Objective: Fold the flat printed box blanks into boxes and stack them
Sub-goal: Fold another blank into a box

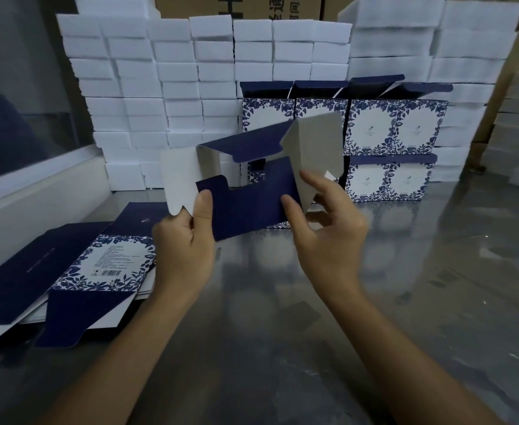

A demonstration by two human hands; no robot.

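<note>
I hold a partly opened box blank (249,194) above the table, its navy flaps and white inner panels spread out. My left hand (187,237) pinches its lower left edge, thumb on the navy flap. My right hand (322,222) grips the right side, thumb on the navy flap and forefinger on the white panel. A pile of flat printed blanks (77,271) lies at the left on the table. Folded blue-and-white floral boxes (393,148) stand stacked in two rows behind, their lids open.
The shiny metal table (405,302) stretches out below my arms. A wall of white foam blocks (166,87) rises behind the boxes. Brown cartons (252,7) stand at the very back. A glass partition (21,102) borders the left side.
</note>
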